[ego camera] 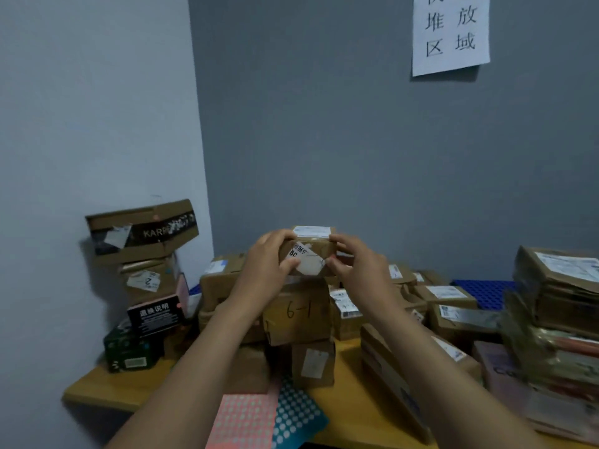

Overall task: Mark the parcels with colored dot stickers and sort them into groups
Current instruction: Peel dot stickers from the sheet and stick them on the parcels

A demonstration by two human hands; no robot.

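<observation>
You hold the small parcel clear above the pile, label toward you, probably to read it before picking a dot. Both arms reach forward; your left hand and right hand each have a grip curled round one end. The sticker sheets lie on the tabletop below.
</observation>
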